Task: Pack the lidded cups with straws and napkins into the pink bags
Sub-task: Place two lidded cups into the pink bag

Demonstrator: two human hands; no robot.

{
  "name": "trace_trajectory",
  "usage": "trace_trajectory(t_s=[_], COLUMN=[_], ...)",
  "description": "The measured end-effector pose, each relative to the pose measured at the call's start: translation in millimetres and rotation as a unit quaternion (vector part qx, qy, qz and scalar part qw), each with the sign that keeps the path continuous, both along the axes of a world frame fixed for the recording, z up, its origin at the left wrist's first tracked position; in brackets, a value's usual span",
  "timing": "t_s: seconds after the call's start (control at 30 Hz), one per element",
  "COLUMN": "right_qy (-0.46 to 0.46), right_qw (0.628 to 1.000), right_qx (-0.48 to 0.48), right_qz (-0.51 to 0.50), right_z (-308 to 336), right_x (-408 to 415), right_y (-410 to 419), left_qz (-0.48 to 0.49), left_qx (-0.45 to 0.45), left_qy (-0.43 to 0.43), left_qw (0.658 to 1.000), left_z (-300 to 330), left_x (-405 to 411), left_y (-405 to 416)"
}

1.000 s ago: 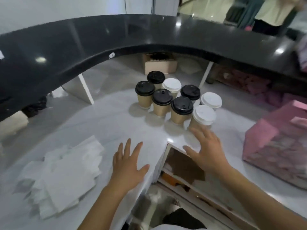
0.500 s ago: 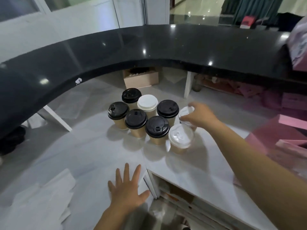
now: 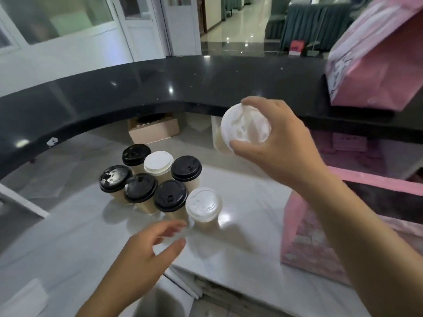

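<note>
My right hand (image 3: 278, 143) grips a white-lidded paper cup (image 3: 242, 128) by its lid and holds it in the air above the white counter. Several lidded cups stand grouped on the counter, most with black lids (image 3: 169, 195), one white-lidded in the back row (image 3: 158, 162) and one white-lidded at the front right (image 3: 203, 204). My left hand (image 3: 146, 255) hovers just in front of the group with its fingers spread, holding nothing. An open pink bag (image 3: 304, 236) stands on the counter to the right, under my right forearm. Another pink bag (image 3: 375, 62) sits on the raised black counter.
A curved black counter top (image 3: 160, 88) runs across above the white work surface (image 3: 240, 255). A cardboard box (image 3: 153, 131) sits under it behind the cups. White napkins (image 3: 25, 298) show at the lower left edge. Open shelving lies below the counter's front edge.
My right hand has lifted the white-lidded cup off the counter, up and to the right. My left hand has risen from the counter edge and moved toward the cups.
</note>
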State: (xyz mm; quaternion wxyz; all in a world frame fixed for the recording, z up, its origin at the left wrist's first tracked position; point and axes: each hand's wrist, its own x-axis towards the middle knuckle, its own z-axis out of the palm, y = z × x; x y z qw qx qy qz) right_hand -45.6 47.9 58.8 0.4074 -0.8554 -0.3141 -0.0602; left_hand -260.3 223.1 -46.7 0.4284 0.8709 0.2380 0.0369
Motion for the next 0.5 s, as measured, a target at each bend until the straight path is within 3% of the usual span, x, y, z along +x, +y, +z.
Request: trace_trajectory(t_s=[0.17, 0.3, 0.5], right_qy=[-0.020, -0.028, 0.010], right_qw=[1.000, 0.997, 0.990], right_qx=[0.006, -0.058, -0.105], right_qz=[0.014, -0.037, -0.094], right_z=[35.8, 51.0, 41.0], right_x=[-12.9, -14.5, -28.8], right_y=[-96.3, -160.1, -210.9], left_qz=[-0.134, -0.232, -0.361], left_qx=[-0.039, 0.040, 0.145], left_qy=[-0.093, -0.149, -0.155], left_qw=[0.986, 0.960, 0.908], left_z=[44.5, 63.0, 65.0], left_x=[63.7, 113.7, 183.9], left_y=[-52.8, -89.4, -130.0])
